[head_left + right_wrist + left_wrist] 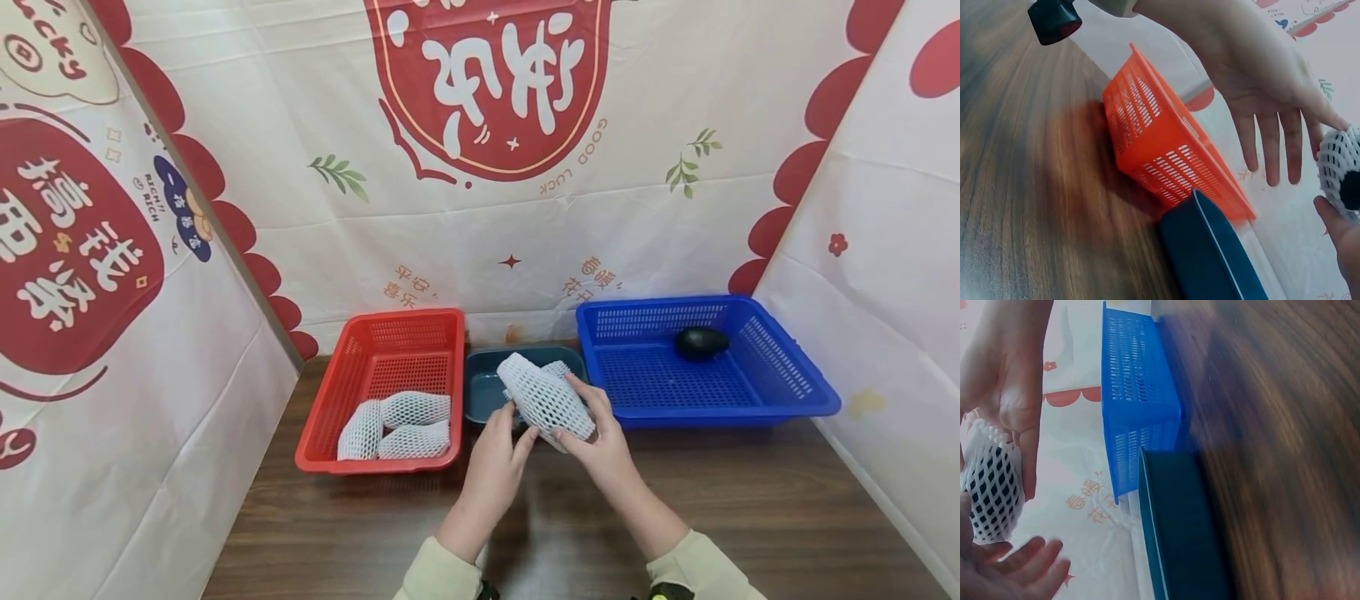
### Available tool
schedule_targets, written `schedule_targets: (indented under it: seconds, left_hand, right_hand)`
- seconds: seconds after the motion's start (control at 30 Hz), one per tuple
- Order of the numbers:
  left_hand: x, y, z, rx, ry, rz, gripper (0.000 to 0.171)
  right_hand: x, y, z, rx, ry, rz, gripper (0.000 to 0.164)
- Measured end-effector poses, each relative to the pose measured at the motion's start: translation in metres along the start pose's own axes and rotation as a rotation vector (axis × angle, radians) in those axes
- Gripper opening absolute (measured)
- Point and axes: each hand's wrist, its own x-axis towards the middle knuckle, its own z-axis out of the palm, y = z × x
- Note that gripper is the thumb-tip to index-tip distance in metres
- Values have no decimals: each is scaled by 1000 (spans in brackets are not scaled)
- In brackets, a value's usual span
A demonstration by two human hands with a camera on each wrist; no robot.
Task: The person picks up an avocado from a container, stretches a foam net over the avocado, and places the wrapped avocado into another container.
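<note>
A white foam net sleeve [547, 396] with a dark, rounded fruit inside, its dark skin showing through the mesh [991, 487], is held over the teal tray [483, 392]. My right hand [603, 429] grips its right side, fingers on the far side and thumb on the near side. At its lower left edge, my left hand [498, 454] pinches the net between thumb and index finger; its other fingers stay extended in the right wrist view. Behind the held piece, more white foam net [557, 367] shows in the tray. A bare dark fruit, apparently an avocado [701, 342], lies in the blue basket [712, 412].
On the left, a red basket [375, 467] contains three net-wrapped pieces [415, 408] near its front. The teal tray sits between the two baskets on the brown wooden table [750, 500]. Printed cloth [480, 225] walls off the back and both sides.
</note>
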Motion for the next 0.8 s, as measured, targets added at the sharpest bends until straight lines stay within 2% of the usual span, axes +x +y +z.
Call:
schedule_targets:
  seconds: [0.07, 0.13, 0.27, 0.37, 0.5, 0.6, 0.8]
  left_hand:
    - [0, -1, 2, -118, -34, 22, 62]
    - [1, -2, 5, -241, -37, 34, 63]
    - [1, -3, 9, -417, -2, 24, 62]
    - [1, -2, 10, -505, 41, -17, 61]
    - [3, -1, 10, -576, 81, -75, 63]
    - [4, -1, 11, -583, 92, -104, 65]
    - [3, -2, 10, -592, 115, -119, 58]
  right_hand:
    - [1, 0, -1, -28, -15, -5, 67]
    - [1, 1, -1, -20, -35, 14, 65]
    - [0, 2, -1, -6, -43, 71, 64]
    - [0, 4, 1, -10, -21, 88, 60]
    - [2, 5, 3, 27, 11, 124, 56]
    - [3, 5, 4, 58, 26, 170, 56]
    - [1, 5, 6, 97, 40, 262, 58]
